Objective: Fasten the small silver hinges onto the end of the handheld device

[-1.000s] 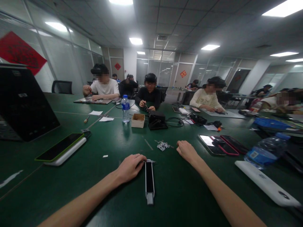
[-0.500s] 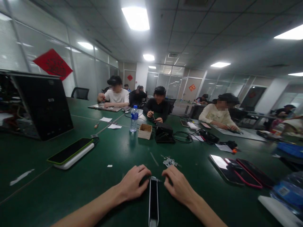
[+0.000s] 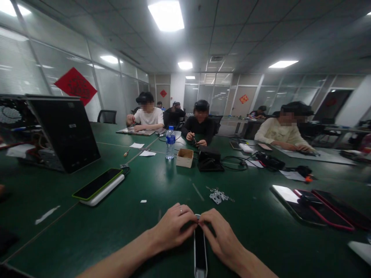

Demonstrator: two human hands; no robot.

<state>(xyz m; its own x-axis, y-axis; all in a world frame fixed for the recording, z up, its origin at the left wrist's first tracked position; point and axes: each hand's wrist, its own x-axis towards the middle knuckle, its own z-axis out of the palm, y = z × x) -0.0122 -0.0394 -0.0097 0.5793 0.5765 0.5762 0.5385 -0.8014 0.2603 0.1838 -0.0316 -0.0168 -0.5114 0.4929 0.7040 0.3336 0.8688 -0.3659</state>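
A slim black bar with a silver frame (image 3: 199,247) lies lengthwise on the green table (image 3: 162,185), pointing away from me. My left hand (image 3: 174,227) and my right hand (image 3: 220,234) meet at its far end, fingers pressed around it. Whatever the fingertips pinch there is hidden by them. A small cluster of linked metal pieces (image 3: 218,197) lies just beyond my right hand, not touching it.
A phone on a white power bank (image 3: 98,186) and an open black laptop (image 3: 65,133) stand left. Several phones (image 3: 310,206) lie right. Ahead are a cardboard box (image 3: 184,158), a water bottle (image 3: 171,143), and co-workers (image 3: 199,122) handling small items.
My hands have come together at the bar's far end; a second ago they were apart, with the right hand off the bar. The view has also turned, shifting the table scene rightward.
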